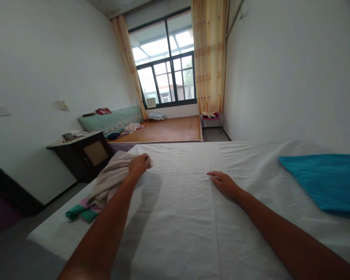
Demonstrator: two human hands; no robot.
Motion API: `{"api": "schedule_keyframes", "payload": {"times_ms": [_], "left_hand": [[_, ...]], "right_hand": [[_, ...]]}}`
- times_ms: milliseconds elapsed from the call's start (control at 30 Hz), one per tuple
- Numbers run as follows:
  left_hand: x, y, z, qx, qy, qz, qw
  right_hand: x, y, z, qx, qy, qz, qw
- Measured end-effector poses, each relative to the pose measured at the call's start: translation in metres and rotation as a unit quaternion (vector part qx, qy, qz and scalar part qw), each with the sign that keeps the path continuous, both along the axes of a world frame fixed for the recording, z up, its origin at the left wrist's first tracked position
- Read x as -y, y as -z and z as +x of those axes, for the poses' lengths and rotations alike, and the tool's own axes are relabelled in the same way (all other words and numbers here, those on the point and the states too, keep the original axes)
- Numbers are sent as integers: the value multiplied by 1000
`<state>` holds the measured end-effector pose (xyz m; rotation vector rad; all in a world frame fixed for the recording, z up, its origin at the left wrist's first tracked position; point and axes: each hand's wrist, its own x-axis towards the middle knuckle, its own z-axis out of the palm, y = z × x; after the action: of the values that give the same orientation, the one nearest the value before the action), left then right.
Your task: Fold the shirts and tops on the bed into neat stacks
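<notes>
Both of my arms reach out over a white sheet point(181, 217) spread on the near bed, with wrinkles across it and a crease down its middle. My left hand point(138, 165) is beside a beige folded cloth point(112, 179); its fingers look curled but are smeared by motion, so I cannot tell whether they hold anything. Low over the sheet, my right hand point(224, 183) points its fingers leftward, loosely stretched and holding nothing visible. Whether it touches the sheet is unclear. Green and pink fabric point(89, 214) pokes out under the beige cloth.
A folded blue cloth point(329, 182) lies at the right of the sheet. Beyond stands another bed with a brown mat point(169, 128) and a pale green headboard point(113, 116). A dark cabinet point(90, 155) is at the left, a small stool point(211, 116) below the curtain point(210, 58).
</notes>
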<state>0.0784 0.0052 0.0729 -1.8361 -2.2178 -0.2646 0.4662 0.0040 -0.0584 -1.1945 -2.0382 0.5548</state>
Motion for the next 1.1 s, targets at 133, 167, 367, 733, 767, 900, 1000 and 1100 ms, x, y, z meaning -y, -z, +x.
{"api": "schedule_keyframes", "payload": {"times_ms": [133,167,367,733,767,900,1000,1100], "left_hand": [[-8,12,137,75,208,41,974],[-3,18,168,92,263,30,960],[35,49,248,91,500,-62,859],[-20,74,35,-16,14,-72,997],[-20,80,21,-3,-13,-84,996],[-17,93,1,44,-40,-123,991],[-14,86,3,45,-14,-125,991],[-12,75,3,57,22,-139,988]], "right_hand": [[-3,-10,15,-236,32,-150,960],[-4,-12,22,-271,42,-182,944],[-16,-12,57,-337,15,-254,906],[-37,-5,80,-291,239,8,926],[-36,-7,85,-251,271,47,928],[-29,-17,92,-55,345,166,922],[-21,-18,81,53,201,123,971],[-15,-12,73,182,44,80,979]]}}
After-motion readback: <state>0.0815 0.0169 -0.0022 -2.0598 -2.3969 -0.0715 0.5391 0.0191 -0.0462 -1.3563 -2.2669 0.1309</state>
